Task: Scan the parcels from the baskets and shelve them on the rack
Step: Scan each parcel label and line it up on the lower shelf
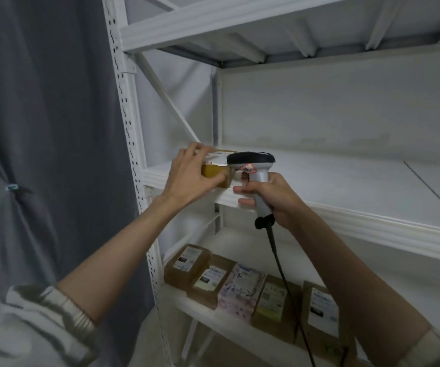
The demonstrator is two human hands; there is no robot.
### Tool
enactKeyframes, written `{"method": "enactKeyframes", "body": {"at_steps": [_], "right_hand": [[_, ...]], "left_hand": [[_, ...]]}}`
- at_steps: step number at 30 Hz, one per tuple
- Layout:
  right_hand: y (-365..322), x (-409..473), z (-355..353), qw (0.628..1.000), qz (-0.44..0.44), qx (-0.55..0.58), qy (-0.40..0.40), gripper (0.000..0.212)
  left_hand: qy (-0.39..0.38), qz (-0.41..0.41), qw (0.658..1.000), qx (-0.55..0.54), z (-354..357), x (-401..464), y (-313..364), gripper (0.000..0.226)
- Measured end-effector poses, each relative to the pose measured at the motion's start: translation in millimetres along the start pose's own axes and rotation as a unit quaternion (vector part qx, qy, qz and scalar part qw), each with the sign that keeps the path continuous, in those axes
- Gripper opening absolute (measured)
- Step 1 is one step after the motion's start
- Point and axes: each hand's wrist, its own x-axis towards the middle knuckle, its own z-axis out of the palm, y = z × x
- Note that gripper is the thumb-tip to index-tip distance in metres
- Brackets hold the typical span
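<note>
Gripping a white-labelled parcel [215, 172] on the rack [346, 186], left hand [187, 178]; right hand [271, 200] clasps scanner [253, 165], writing unreadable

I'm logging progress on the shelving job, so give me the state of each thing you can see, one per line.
Small brown cardboard parcel: on the middle shelf's front left corner, held by the left hand.
Grey handheld barcode scanner: gripped by the right hand, head beside the parcel.
White metal rack: middle shelf bare to the parcel's right.
Row of five parcels: lying on the lower shelf.
</note>
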Motion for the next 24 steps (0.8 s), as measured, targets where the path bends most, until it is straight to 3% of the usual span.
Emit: {"method": "enactKeyframes", "body": {"at_steps": [8, 15, 24], "right_hand": [[-3, 0, -4, 0.999, 0.009, -0.016, 0.046, 0.023], [-1, -3, -3, 0.996, 0.007, -0.027, 0.085, 0.026], [0, -12, -1, 0.994, -0.010, -0.046, 0.096, 0.027]], "left_hand": [[-0.067, -0.034, 0.995, 0.066, 7, 23, -48, 0.064], [-0.129, -0.102, 0.976, 0.142, -6, 50, -86, 0.089], [-0.137, -0.184, 0.972, 0.045, 2, 62, -114, 0.086]]}}
